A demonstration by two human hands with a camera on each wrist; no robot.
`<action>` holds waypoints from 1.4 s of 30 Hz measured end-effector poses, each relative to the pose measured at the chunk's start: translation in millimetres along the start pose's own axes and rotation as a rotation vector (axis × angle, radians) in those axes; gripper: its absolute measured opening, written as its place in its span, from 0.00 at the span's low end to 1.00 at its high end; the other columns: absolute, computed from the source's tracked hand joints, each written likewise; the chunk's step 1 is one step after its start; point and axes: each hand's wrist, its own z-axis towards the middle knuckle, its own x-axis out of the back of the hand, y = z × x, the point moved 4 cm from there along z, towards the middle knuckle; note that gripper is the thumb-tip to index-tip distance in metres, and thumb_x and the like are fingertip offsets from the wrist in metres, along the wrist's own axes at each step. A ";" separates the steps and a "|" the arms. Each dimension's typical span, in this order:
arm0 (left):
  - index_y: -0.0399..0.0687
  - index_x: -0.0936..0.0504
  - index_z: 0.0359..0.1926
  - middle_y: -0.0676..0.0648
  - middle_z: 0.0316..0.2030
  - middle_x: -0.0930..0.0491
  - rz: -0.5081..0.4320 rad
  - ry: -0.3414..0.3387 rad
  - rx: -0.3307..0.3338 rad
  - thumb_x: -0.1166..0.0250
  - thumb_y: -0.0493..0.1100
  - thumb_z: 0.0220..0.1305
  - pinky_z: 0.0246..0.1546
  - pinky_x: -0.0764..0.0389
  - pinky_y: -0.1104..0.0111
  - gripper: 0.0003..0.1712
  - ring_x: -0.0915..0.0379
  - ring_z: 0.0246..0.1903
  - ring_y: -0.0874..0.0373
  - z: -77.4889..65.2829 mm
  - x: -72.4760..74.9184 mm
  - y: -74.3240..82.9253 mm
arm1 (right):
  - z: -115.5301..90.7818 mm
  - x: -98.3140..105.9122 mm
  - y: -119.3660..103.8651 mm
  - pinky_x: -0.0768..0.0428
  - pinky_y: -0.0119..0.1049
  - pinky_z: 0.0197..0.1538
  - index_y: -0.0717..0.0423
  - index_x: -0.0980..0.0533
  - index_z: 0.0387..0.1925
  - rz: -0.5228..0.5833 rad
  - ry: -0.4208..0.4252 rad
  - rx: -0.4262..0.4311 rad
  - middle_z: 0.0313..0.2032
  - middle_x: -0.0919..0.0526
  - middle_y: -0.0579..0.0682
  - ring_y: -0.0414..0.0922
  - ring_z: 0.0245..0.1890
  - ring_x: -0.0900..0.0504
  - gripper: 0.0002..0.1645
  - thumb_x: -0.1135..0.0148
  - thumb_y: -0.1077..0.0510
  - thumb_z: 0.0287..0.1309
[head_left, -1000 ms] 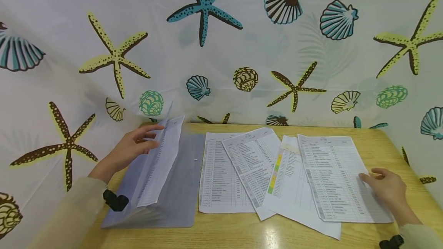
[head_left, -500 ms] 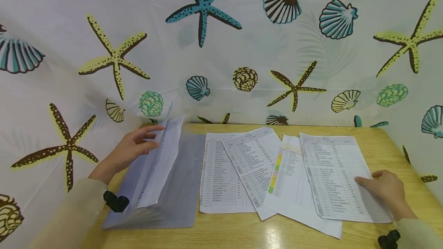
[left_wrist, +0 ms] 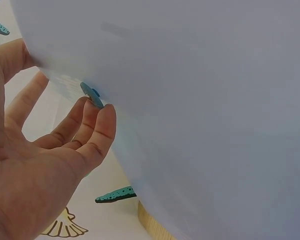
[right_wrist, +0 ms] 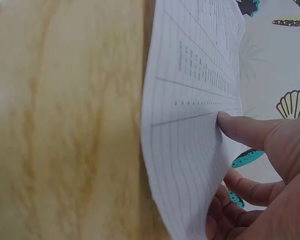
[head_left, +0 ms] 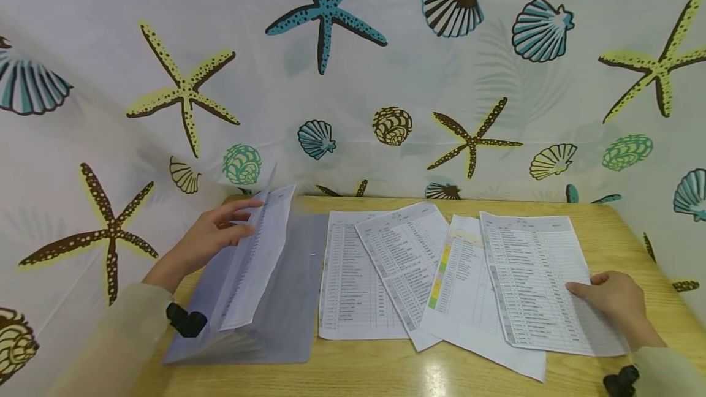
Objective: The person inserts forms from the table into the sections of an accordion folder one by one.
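Note:
A translucent bluish plastic folder [head_left: 300, 305] lies opened on the wooden table. My left hand [head_left: 204, 234] holds its cover raised, with a printed sheet [head_left: 261, 262] standing tilted beside the cover. In the left wrist view, the fingertips of that hand are at a teal snap button [left_wrist: 91, 95] near the cover's edge; its thumb goes partly behind the plastic. My right hand [head_left: 612, 302] grips the rightmost printed sheet [head_left: 535, 280] at its right side. The right wrist view shows the thumb on the printed face, the other fingers behind the bowed paper.
Left of the gripped sheet lie overlapping papers: a sheet with coloured cells [head_left: 458, 299], a slanted printed sheet [head_left: 405, 262] and a straighter sheet [head_left: 353, 280] beside the folder. A curtain with sea prints [head_left: 358, 97] hangs behind the wooden table [head_left: 375, 372].
The rightmost sheet has shifted slightly right, and my right hand sits a little farther left on it. My left hand and the folder look unchanged.

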 end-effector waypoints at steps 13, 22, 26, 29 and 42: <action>0.47 0.33 0.77 0.35 0.72 0.33 0.003 0.003 -0.002 0.38 0.44 0.77 0.49 0.20 0.70 0.32 0.31 0.65 0.38 -1.0 -2.2 1.8 | -0.4 -2.1 -7.2 0.25 0.58 0.50 0.81 0.33 0.58 -0.005 0.041 -0.018 0.54 0.25 0.79 0.68 0.48 0.24 0.41 0.28 0.50 0.62; 0.49 0.32 0.77 0.35 0.72 0.33 0.005 0.000 0.004 0.38 0.45 0.77 0.49 0.20 0.70 0.32 0.31 0.65 0.38 1.0 -0.6 -0.9 | 4.4 2.0 -5.4 0.25 0.56 0.49 0.82 0.36 0.62 0.038 -0.012 -0.009 0.57 0.29 0.81 0.68 0.49 0.26 0.43 0.31 0.51 0.63; 0.49 0.32 0.77 0.35 0.72 0.33 0.002 -0.002 0.010 0.37 0.46 0.77 0.49 0.20 0.70 0.32 0.31 0.65 0.38 1.4 -0.7 -1.5 | 9.8 4.0 0.2 0.22 0.48 0.44 0.82 0.36 0.64 0.083 -0.050 -0.004 0.56 0.28 0.81 0.65 0.48 0.23 0.42 0.34 0.51 0.67; 0.49 0.32 0.77 0.35 0.72 0.33 -0.003 -0.003 0.014 0.37 0.46 0.77 0.50 0.20 0.70 0.32 0.31 0.65 0.38 1.0 -1.0 -1.4 | 13.7 4.7 4.0 0.21 0.40 0.38 0.81 0.36 0.65 0.131 -0.093 -0.004 0.57 0.28 0.80 0.62 0.46 0.22 0.40 0.36 0.50 0.70; 0.49 0.33 0.78 0.35 0.73 0.34 -0.005 -0.007 0.003 0.37 0.45 0.77 0.50 0.20 0.69 0.32 0.32 0.67 0.37 2.1 -0.7 -3.9 | 14.6 5.3 1.6 0.17 0.34 0.38 0.77 0.44 0.76 0.363 -0.243 0.035 0.59 0.24 0.73 0.38 0.38 0.20 0.44 0.41 0.49 0.76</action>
